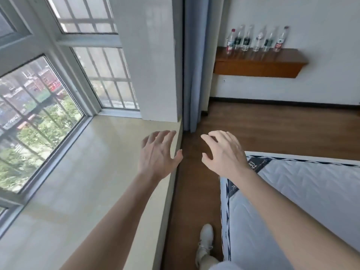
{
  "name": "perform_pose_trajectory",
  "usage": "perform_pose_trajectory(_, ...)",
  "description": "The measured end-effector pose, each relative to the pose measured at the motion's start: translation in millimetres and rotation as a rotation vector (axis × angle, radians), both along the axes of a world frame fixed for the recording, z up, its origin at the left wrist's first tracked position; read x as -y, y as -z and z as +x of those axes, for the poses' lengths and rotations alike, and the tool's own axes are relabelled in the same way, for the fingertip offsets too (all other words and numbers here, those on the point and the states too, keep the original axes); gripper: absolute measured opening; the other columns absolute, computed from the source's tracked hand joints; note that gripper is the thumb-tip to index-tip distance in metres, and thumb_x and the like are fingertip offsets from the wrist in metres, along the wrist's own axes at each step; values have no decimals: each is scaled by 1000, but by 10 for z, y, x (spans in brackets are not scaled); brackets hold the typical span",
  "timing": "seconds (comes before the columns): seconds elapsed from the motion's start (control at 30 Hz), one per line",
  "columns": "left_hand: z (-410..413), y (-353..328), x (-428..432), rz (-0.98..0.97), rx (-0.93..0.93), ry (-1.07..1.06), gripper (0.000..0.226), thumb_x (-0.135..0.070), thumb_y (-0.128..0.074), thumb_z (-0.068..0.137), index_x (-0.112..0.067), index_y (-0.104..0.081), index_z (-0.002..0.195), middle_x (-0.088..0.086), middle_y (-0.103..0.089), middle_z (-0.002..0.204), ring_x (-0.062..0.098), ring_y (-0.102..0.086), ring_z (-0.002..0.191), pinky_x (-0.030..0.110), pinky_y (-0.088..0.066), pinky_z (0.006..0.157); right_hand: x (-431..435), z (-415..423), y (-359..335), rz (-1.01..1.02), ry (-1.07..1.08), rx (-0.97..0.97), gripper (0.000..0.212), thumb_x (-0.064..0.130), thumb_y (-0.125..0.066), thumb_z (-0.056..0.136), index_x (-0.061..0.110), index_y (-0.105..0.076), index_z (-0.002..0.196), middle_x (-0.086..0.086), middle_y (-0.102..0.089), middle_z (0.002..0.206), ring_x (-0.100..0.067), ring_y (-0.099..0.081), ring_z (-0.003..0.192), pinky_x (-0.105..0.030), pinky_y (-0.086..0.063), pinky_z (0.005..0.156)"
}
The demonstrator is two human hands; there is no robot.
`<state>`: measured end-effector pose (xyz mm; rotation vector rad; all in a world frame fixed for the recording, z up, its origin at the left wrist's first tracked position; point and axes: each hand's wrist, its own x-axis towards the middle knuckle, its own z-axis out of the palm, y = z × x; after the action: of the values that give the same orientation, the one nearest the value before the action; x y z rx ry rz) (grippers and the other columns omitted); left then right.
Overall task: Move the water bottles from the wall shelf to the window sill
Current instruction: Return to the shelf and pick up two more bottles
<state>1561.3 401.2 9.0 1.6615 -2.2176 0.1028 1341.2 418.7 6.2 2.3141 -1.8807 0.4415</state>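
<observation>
Several clear plastic water bottles (257, 38) stand in a row on a brown wooden wall shelf (259, 63) at the far right wall. The cream window sill (81, 172) stretches along the left under the window and carries nothing. My left hand (157, 154) hovers over the sill's right edge, fingers spread and holding nothing. Over the floor gap beside it, my right hand (224, 152) is held out with relaxed, slightly bent fingers and is also empty. Both hands are far from the bottles.
A mattress (302, 201) with blue trim fills the lower right. A narrow strip of wooden floor (194, 191) runs between sill and mattress toward the shelf. A blue curtain (196, 65) hangs beside a white pillar. My white shoe (205, 238) is on the floor.
</observation>
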Motion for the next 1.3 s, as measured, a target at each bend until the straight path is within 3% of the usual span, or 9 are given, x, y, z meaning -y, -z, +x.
perform_pose_trajectory(0.43, -1364, 1, 2072, 9, 7, 72, 55, -50, -54, 81, -25, -53, 130, -5, -60, 129, 25, -55, 117, 42, -43, 99, 1917, -1251, 49, 9, 78, 47, 50, 37, -64, 77, 18, -64, 124, -5, -63, 117, -27, -58, 114, -44, -45, 102)
perform_pose_trajectory(0.83, -1860, 24, 3516, 19, 51, 109, 56, -53, -50, 83, -24, -54, 131, -4, -61, 128, 25, -55, 116, 42, -44, 97, 3252, -1771, 124, 20, 127, 37, 51, 37, -67, 78, 19, -64, 125, -4, -64, 118, -26, -59, 114, -45, -46, 103)
perform_pose_trajectory(1.3, -2628, -35, 6222, 15, 15, 289, 58, -56, -44, 83, -23, -55, 130, -3, -62, 124, 26, -56, 115, 44, -46, 95, 5601, -2404, -119, 19, 319, -38, 53, 40, -67, 82, 19, -62, 130, -7, -63, 124, -27, -58, 118, -45, -45, 106)
